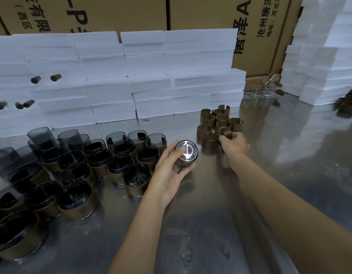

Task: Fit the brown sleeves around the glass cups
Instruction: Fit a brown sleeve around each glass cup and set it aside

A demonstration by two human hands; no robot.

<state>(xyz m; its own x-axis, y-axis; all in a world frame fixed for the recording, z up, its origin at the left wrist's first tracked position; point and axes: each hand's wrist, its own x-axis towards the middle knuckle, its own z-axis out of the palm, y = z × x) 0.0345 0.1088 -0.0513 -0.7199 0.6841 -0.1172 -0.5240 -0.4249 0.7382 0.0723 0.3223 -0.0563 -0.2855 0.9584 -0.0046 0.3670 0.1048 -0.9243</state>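
Two bare forearms are seen reaching out over a reflective metal tabletop (200,224). By the left hand (169,175) a smoked glass cup (186,153) is held tipped on its side, its base turned toward the camera, with the fingers curled round its wall and one fingertip laid on the base. No sleeve is seen on this cup.

To the right of the held cup, a cluster of brown sleeves (216,121) is set on the tabletop as split rings standing on edge, touching one another. The right hand (235,144) is placed at the near edge of that cluster, and one brown sleeve (227,133) is pinched between its curled fingers.

To the left of the held cup, many sleeved cups (119,155) are gathered upright and close together, each dark glass banded in brown at its lower part. Further left of these, a few taller bare dark glasses (40,135) are stood.

Behind the held cup, white foam blocks (131,76) are stacked as a wall, with printed cardboard cartons (200,12) behind them. Far to the right of the cup and beyond the sleeve cluster, clear glass cups (258,92) are grouped near a second stack of foam (319,72).
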